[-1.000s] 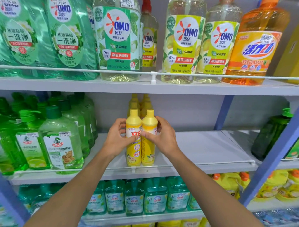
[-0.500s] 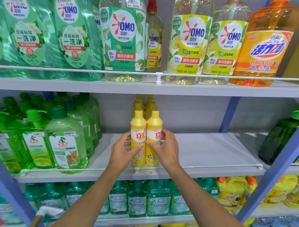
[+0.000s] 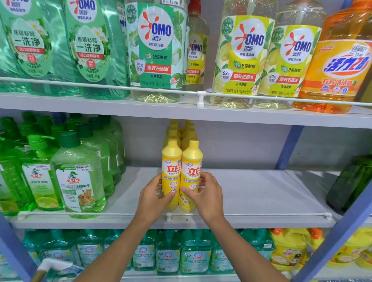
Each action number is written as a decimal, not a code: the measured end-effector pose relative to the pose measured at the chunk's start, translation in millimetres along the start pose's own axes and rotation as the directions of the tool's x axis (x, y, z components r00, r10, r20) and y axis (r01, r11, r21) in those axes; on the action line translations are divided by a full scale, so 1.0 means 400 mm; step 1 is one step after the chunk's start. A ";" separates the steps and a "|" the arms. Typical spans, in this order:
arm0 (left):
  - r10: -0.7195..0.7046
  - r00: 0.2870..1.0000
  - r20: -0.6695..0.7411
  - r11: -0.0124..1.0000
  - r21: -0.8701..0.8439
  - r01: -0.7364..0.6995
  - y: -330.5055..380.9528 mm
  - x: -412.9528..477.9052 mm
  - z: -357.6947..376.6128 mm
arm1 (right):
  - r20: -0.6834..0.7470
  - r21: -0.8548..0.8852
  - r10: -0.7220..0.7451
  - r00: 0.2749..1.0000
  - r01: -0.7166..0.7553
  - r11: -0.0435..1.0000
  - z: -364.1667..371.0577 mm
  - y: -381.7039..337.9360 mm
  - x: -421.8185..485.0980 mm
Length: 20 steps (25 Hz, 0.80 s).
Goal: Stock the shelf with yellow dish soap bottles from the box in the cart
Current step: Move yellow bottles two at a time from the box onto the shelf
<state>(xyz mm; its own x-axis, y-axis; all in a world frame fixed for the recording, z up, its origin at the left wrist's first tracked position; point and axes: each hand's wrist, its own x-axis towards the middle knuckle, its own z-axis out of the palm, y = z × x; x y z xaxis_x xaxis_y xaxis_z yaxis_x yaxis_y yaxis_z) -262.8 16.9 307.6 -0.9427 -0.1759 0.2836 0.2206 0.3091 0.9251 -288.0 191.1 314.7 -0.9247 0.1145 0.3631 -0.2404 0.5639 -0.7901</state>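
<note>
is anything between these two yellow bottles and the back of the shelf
Yes. Other yellow bottles stand in two rows directly behind the left front bottle and right front bottle, which the left hand and right hand grip.

On the top shelf (image 3: pixel 261 118), the clear bottle with the green label (image 3: pixel 157 50) reads "OMO 奥妙", "99%", "2倍酵素" and "高效去重油", and a price sticker (image 3: pixel 171 2) at its top says "19.00". The yellow-labelled bottles (image 3: pixel 243 56) to its right carry the same OMO wording. The green bottles (image 3: pixel 88 50) at upper left say "一洗净" and "1kg". The orange bottle (image 3: pixel 340 70) at upper right says "活力28". In mid-frame, the front yellow dish soap bottles (image 3: pixel 172 169) show "立白" in red. At left, the pale green bottle (image 3: pixel 78 181) reads "水卫士", tagged "39.00".
</note>
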 end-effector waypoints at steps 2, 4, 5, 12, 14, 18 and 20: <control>0.008 0.999 -0.035 1.000 0.005 -0.008 -0.003 0.003 0.003 | -0.012 -0.014 0.000 1.000 0.000 1.000 0.008 -0.002 0.008; -0.016 0.997 -0.076 1.000 -0.013 0.015 -0.005 0.007 0.011 | -0.021 -0.021 0.003 1.000 -0.003 1.000 0.011 -0.005 0.020; -0.027 0.995 -0.094 1.000 -0.016 0.025 -0.007 0.010 0.015 | -0.024 -0.024 0.004 1.000 -0.005 1.000 0.013 -0.005 0.026; -0.021 0.990 -0.143 0.999 0.045 0.028 -0.012 0.024 0.029 | -0.020 -0.038 0.012 1.000 -0.012 0.999 0.023 0.000 0.044; -0.031 0.989 -0.142 0.997 0.060 0.040 -0.010 0.025 0.031 | -0.017 -0.037 0.011 1.000 -0.012 0.999 0.024 0.003 0.045; -0.063 0.988 -0.140 0.994 0.082 0.075 0.004 0.025 0.031 | 0.001 -0.034 0.014 1.000 -0.014 0.999 0.024 0.002 0.047; -0.087 0.987 -0.133 0.990 0.098 0.100 0.012 0.025 0.030 | 0.003 -0.044 0.011 1.000 -0.011 0.999 0.023 -0.002 0.044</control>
<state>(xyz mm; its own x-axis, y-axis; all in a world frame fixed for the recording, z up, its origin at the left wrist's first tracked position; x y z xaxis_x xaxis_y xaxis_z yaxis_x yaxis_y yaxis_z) -274.3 27.9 311.9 -0.9167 -0.3246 0.2331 0.0994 0.3796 0.9198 -306.8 185.0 317.3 -0.9281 0.1183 0.3530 -0.2173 0.5980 -0.7715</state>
